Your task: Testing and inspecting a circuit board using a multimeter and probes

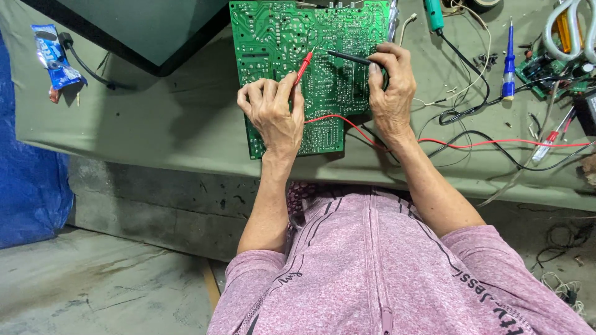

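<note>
While both tips touch the green circuit board [292, 37] at top centre, left hand [273, 115] grips red probe [303, 67], right hand [391, 87] pinches black probe [347, 58].

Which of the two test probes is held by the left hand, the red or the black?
The red probe, in the left hand; the right hand holds the black probe.

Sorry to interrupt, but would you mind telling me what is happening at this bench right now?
A person holds two test probes on a green circuit board lying on an olive-covered table. The left hand grips the red probe, the right hand the black probe; both tips meet near the board's middle. Wires and a blue screwdriver lie to the right.
</note>
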